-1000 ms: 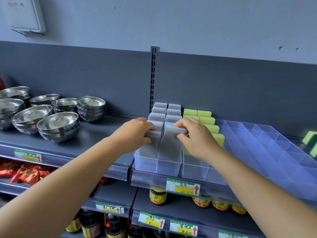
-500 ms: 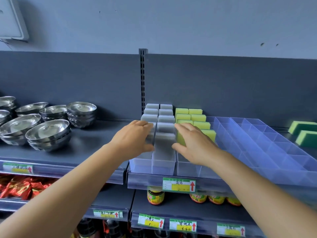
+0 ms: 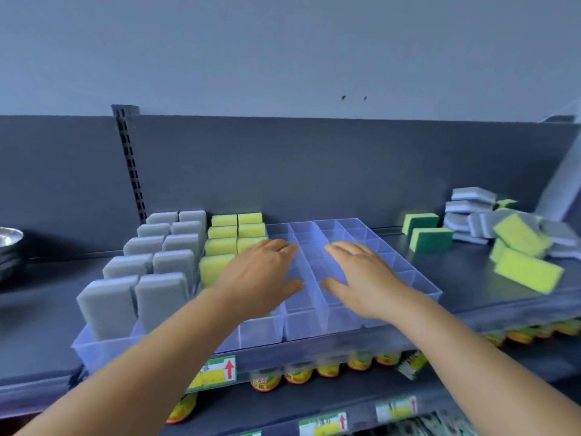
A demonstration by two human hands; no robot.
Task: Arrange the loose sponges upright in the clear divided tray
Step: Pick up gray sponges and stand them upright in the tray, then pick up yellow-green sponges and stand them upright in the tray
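sponges [image 3: 163,265]: grey & yellow, upright in clear divided tray's [image 3: 421,286] left rows on shelf; loose pile [image 3: 515,237] lies far right; left hand [image 3: 264,275] & right hand [image 3: 361,275] fingers spread wide, empty, over tray; price tag [image 3: 217,372] w/ red arrow, text unreadable

Both arms reach forward, forearms bare. Left hand [image 3: 262,276] and right hand [image 3: 361,280] sit palm-down, fingers loosely extended, holding nothing.

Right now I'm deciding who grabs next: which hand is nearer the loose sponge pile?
Right. The right hand hovers over the empty tray lanes, closer to the loose sponge pile; the left hand is farther left, beside the standing yellow sponges.
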